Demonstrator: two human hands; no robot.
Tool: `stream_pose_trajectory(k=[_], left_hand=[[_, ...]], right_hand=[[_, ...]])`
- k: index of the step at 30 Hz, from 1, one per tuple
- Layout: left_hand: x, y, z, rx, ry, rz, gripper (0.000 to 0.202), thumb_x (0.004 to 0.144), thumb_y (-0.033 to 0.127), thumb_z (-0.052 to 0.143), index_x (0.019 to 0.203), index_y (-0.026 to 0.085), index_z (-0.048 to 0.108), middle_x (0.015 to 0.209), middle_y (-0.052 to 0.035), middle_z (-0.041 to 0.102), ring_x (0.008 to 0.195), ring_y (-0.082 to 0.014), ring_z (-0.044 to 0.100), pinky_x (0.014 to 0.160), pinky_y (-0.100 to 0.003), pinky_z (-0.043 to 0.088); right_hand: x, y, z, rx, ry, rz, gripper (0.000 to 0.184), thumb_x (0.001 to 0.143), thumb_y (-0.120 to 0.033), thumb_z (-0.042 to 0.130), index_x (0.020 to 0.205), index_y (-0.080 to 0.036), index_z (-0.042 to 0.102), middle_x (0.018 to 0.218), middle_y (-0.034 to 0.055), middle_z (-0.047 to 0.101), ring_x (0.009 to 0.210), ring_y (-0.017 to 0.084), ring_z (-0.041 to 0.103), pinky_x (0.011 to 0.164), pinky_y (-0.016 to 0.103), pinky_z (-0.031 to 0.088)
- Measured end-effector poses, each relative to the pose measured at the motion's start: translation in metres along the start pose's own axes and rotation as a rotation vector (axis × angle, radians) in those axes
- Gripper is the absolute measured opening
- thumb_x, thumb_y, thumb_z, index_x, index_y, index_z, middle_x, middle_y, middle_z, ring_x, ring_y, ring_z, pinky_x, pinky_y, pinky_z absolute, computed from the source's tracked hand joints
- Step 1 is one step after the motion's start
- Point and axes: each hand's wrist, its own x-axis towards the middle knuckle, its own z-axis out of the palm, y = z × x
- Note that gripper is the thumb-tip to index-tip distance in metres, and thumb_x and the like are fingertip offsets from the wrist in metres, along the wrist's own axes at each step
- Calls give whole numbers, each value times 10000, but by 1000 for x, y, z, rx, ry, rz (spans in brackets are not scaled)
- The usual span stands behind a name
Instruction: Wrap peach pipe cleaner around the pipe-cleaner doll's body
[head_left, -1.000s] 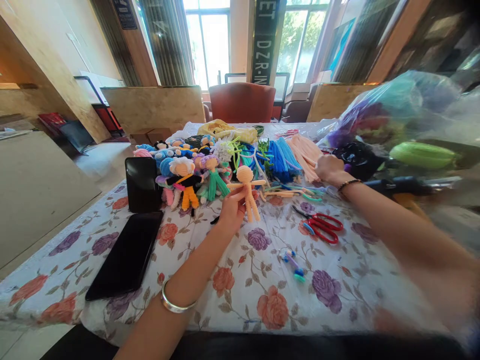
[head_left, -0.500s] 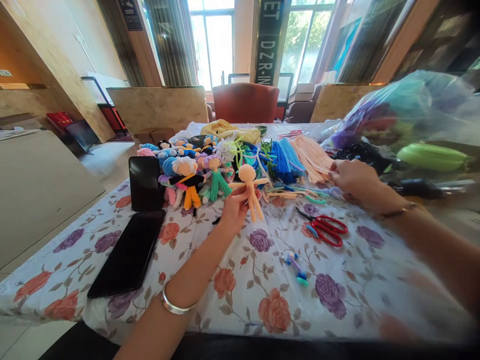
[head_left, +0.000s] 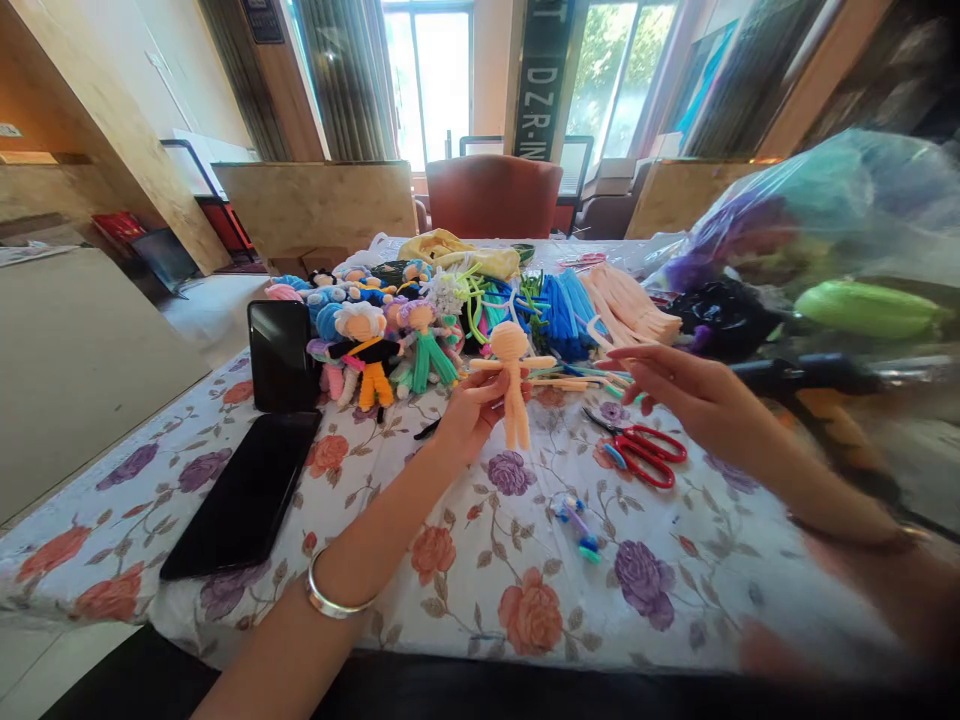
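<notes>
My left hand [head_left: 466,412] is closed around a plain peach pipe-cleaner doll [head_left: 513,378] and holds it upright just above the flowered tablecloth [head_left: 525,580]. My right hand [head_left: 679,388] hovers to the doll's right, above the red scissors [head_left: 646,452]. Its fingertips are pinched on a thin pale pipe cleaner [head_left: 600,332] that curls up toward the bundles. A bundle of peach pipe cleaners [head_left: 630,308] and a blue bundle [head_left: 562,312] lie just behind.
A heap of finished dolls [head_left: 375,340] lies at the centre left. One black phone [head_left: 279,355] stands upright and another [head_left: 244,495] lies flat. A small blue-purple piece [head_left: 577,522] lies in front. A stuffed plastic bag [head_left: 795,225] is at the right, a red chair [head_left: 495,195] beyond.
My right hand has drawn back from the peach bundle toward the doll, bringing a pale strand with it. My left hand has kept the doll, lifting it slightly.
</notes>
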Motion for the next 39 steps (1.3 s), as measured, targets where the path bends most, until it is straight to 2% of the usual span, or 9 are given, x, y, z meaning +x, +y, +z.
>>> stream_pose_trajectory(k=[3, 5, 10, 14, 17, 19, 23, 29, 39], left_hand=[[-2, -2, 1, -13, -18, -23, 94, 688, 175, 762, 757, 147, 704, 823, -47, 720, 641, -123, 645, 676, -261, 516], [-3, -3, 3, -21, -32, -23, 106, 683, 173, 770, 757, 147, 700, 818, -42, 719, 637, -120, 644, 660, -249, 518], [-6, -4, 7, -10, -61, -15, 201, 622, 189, 824, 774, 141, 702, 817, -43, 725, 683, -141, 677, 708, -257, 534], [-5, -6, 6, -15, -74, 5, 247, 583, 189, 850, 777, 136, 705, 814, -45, 728, 695, -152, 688, 728, -275, 540], [-6, -7, 7, -9, -70, 4, 255, 575, 181, 852, 773, 124, 702, 772, -49, 721, 667, -158, 687, 697, -271, 530], [-7, -6, 9, -4, -71, -4, 261, 571, 182, 852, 772, 116, 700, 763, -54, 718, 664, -171, 693, 697, -280, 525], [-8, -4, 10, -2, -61, -7, 257, 558, 186, 852, 759, 132, 700, 771, -30, 713, 668, -166, 689, 724, -295, 521], [-8, -5, 10, 33, -20, 53, 279, 543, 214, 857, 749, 149, 680, 745, -2, 700, 644, -117, 646, 654, -241, 475], [-8, -5, 11, 44, 10, 61, 321, 491, 175, 872, 701, 168, 629, 664, 38, 672, 589, -87, 609, 614, -220, 435]], right_hand=[[-4, -3, 8, 174, -65, 72, 399, 968, -458, 351, 1185, -225, 591, 1067, 64, 696, 688, 147, 661, 618, 297, 541], [-5, -3, 12, 86, -43, 50, 364, 970, -421, 375, 1202, -234, 584, 1003, 47, 709, 716, 150, 665, 659, 297, 530], [-2, -3, 15, -238, 117, -89, 190, 919, -358, 532, 968, -278, 697, 893, -1, 738, 755, 164, 689, 701, 282, 513], [1, -8, 18, -286, 200, -250, 162, 893, -384, 581, 850, -300, 712, 863, 0, 727, 768, 160, 679, 706, 281, 515], [5, -16, 22, -241, 189, -314, 193, 878, -414, 591, 795, -279, 701, 962, 20, 709, 820, 165, 670, 757, 304, 521], [9, -22, 24, -190, 128, -295, 228, 887, -426, 566, 780, -265, 686, 980, 25, 709, 855, 175, 670, 794, 320, 519], [19, -28, 30, -127, 15, -159, 215, 898, -395, 535, 798, -259, 668, 793, 1, 712, 731, 160, 660, 705, 292, 516], [24, -24, 43, -50, 90, -119, 188, 888, -362, 545, 820, -219, 646, 786, 17, 697, 699, 152, 636, 664, 277, 508], [12, -16, 51, -43, 58, -95, 216, 913, -415, 516, 849, -242, 628, 784, 11, 687, 672, 150, 637, 630, 275, 508]])
